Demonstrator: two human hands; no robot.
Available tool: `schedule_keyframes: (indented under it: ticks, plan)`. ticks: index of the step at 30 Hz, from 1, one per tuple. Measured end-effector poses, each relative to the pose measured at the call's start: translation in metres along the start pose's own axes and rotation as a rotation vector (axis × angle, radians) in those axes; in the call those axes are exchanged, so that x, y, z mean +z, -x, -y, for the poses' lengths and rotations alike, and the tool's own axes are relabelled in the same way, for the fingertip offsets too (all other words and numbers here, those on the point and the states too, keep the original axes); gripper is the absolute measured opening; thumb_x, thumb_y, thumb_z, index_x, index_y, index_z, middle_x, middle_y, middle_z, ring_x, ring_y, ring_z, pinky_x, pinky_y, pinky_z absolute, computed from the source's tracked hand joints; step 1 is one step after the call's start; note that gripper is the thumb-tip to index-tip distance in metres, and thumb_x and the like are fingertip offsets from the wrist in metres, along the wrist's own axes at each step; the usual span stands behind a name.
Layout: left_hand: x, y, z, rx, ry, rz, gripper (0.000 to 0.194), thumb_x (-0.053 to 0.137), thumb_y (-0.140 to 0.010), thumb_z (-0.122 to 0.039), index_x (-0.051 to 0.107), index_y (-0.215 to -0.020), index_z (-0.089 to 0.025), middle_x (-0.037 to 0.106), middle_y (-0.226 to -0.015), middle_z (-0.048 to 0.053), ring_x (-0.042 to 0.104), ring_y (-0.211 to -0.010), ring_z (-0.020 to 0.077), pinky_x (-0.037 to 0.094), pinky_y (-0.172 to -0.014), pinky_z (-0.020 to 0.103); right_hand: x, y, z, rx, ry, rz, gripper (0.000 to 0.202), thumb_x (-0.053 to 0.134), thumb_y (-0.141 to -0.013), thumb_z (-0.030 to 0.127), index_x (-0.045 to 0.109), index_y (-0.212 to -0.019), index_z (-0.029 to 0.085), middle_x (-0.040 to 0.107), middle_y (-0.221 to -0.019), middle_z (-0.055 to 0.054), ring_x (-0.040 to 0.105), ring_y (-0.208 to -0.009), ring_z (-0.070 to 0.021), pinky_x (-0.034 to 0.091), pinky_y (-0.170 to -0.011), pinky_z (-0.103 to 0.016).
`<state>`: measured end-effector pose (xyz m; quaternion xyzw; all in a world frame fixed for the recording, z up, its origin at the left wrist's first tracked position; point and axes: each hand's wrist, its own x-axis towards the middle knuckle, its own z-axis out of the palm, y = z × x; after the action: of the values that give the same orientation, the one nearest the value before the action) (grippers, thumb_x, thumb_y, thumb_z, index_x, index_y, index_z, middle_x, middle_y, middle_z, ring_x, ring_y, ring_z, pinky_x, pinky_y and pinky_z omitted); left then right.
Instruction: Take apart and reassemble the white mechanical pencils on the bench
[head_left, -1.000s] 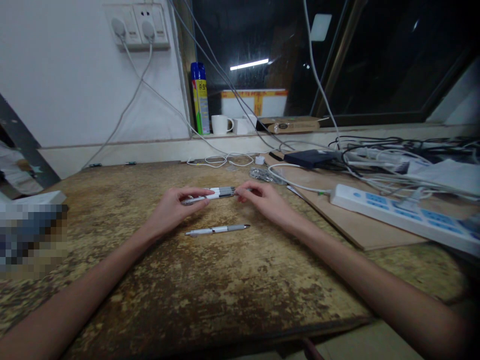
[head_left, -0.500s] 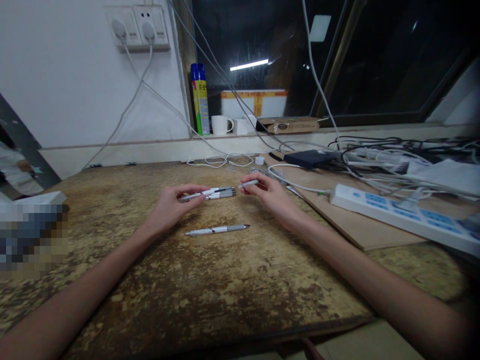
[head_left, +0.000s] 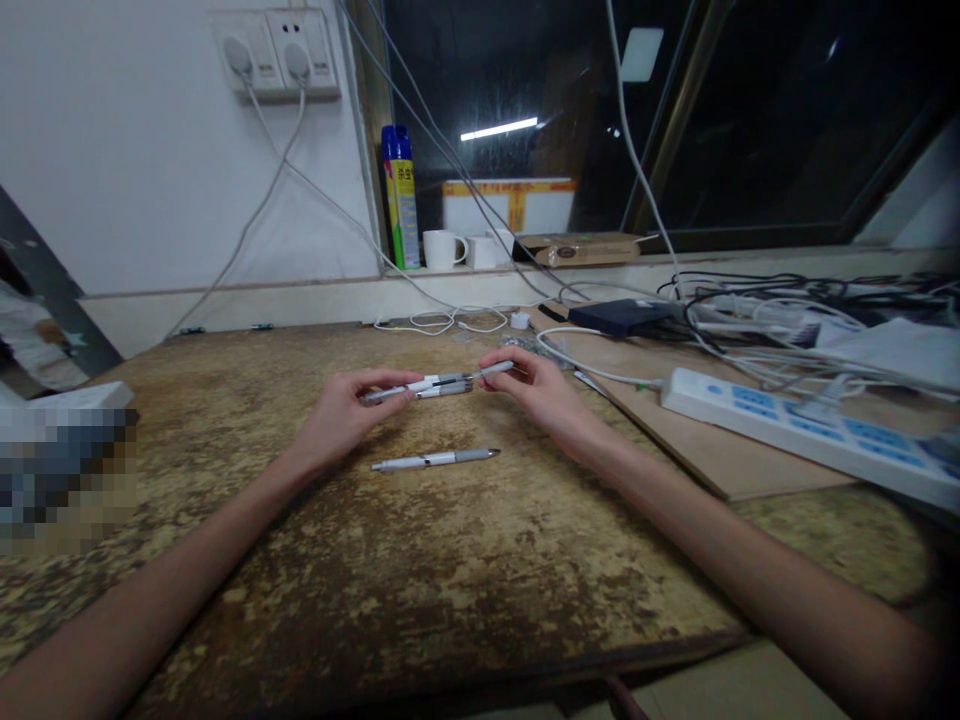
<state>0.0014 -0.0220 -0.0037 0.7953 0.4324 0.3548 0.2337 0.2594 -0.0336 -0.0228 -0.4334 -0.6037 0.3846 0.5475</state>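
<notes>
My left hand (head_left: 362, 400) is closed, with thumb and fingers pinching a white-and-grey pen (head_left: 431, 382) whose dark, thin front part points right. Just beneath that pen, at least one more similar pen lies on the table, partly covered by it and by my fingers. My right hand (head_left: 529, 385) pinches a short grey tube-like pen part (head_left: 496, 369) between thumb and fingertips. Its left end is close to the tip of the held pen; whether they touch I cannot tell. Nearer to me, a whole grey-and-white pen (head_left: 435, 460) lies crosswise on the worn wooden table (head_left: 420, 570).
At right, a white power strip (head_left: 795, 430) rests by a brown board (head_left: 697, 450), with tangled cables and a dark flat box (head_left: 622, 317) behind. A spray can (head_left: 401, 200), a white mug (head_left: 441, 250) and a cardboard box (head_left: 577, 250) stand on the windowsill.
My left hand and its pen have shifted very slightly right, narrowing the gap to the tube-like part in my right hand. The nearer pen has not moved.
</notes>
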Motion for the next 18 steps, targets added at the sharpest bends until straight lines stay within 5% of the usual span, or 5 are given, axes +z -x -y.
schedule_keyframes:
  ticks: [18]
  plan:
    - [0.0013, 0.0019, -0.0045, 0.004, 0.022, 0.037, 0.041, 0.065, -0.091, -0.05, 0.076, -0.12, -0.024, 0.078, -0.111, 0.007, 0.067, -0.087, 0.0225, 0.049, -0.075, 0.033, -0.0002, 0.0018, 0.0004, -0.053, -0.062, 0.089, 0.023, 0.079, -0.076, 0.03, 0.072, -0.096, 0.02, 0.077, -0.095, -0.005, 0.072, -0.09, -0.0203, 0.054, -0.089, -0.036]
